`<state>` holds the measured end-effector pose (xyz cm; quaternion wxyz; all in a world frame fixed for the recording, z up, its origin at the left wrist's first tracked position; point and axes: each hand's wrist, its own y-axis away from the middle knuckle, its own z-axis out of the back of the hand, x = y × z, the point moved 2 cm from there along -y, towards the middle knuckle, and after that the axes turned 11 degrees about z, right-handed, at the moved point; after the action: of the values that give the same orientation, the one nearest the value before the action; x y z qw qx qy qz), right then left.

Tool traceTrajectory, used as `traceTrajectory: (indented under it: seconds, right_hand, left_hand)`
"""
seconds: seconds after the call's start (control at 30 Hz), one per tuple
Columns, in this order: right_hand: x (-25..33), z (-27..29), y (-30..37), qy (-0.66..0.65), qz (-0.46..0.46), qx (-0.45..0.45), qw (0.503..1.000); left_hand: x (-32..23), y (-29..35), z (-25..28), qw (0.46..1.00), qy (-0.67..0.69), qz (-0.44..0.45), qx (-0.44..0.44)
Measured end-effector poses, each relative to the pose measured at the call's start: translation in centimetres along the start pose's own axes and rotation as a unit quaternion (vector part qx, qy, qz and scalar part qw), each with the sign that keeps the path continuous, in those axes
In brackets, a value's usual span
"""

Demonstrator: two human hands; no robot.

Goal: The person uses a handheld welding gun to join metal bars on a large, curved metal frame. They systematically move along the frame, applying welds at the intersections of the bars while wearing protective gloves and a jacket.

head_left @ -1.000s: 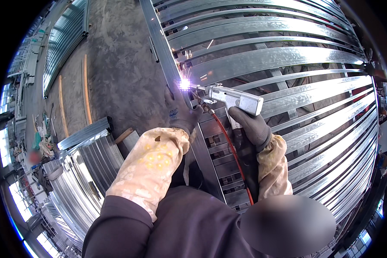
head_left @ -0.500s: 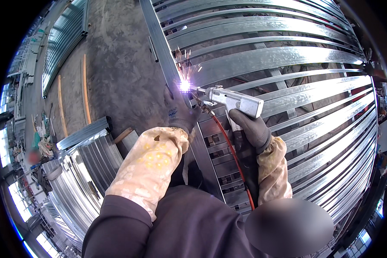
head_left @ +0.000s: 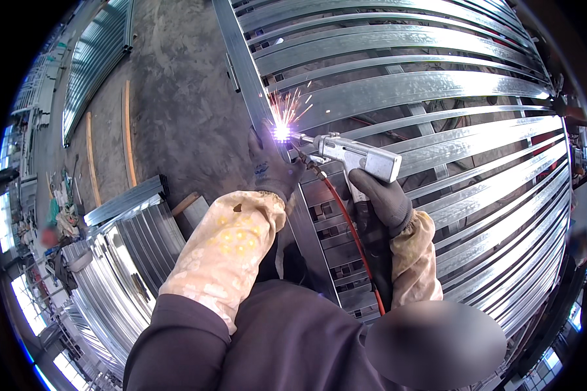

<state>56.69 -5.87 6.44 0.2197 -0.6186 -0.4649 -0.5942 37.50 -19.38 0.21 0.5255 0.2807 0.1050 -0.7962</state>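
Observation:
My right hand [head_left: 383, 195], in a dark glove, is closed round the grip of a silver welding gun [head_left: 362, 156]. The gun's nozzle points left at a bright arc [head_left: 282, 133] on a long metal rail [head_left: 306, 228], throwing orange sparks upward. My left hand [head_left: 274, 171], also gloved, is wrapped over that rail just below the arc, its thumb along the left side. The fingers' undersides are hidden. Beside them sits a metal fitting [head_left: 316, 171] with a red hose [head_left: 346, 215] running down toward me. How the fitting joins the gun is unclear.
Many parallel metal slats [head_left: 411, 88] fill the right side, joined to the rail. Stacked metal profiles [head_left: 134, 238] lie at lower left, with a slatted panel [head_left: 98, 62] at far left. Two wooden strips [head_left: 129, 130] lie on the dark floor [head_left: 182, 85].
The spark spray has changed shape, fanning out more widely. The arc and gun tip have shifted very slightly down; both hands keep almost the same place.

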Motion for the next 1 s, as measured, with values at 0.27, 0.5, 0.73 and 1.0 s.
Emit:
traceTrajectory:
  seconds: [0.27,0.5,0.73,1.0]
  right_hand:
    - [0.1,-0.1,0.4,-0.003,-0.006,0.002,1.0]
    - [2.0,-0.7,0.9,0.007,0.008,0.018,1.0]
    - [2.4,-0.9,1.0,0.019,0.03,0.018,0.999]
    - [2.8,-0.6,2.3,0.0,-0.017,-0.001,1.0]
  left_hand:
    - [0.9,-0.3,-0.8,1.0,-0.016,0.001,-0.009]
    - [0.6,0.0,-0.4,0.999,-0.038,-0.01,-0.03]
    - [0.8,-0.2,-0.7,0.999,-0.032,-0.015,-0.03]
    - [0.5,0.1,-0.2,0.998,-0.039,-0.012,-0.038]
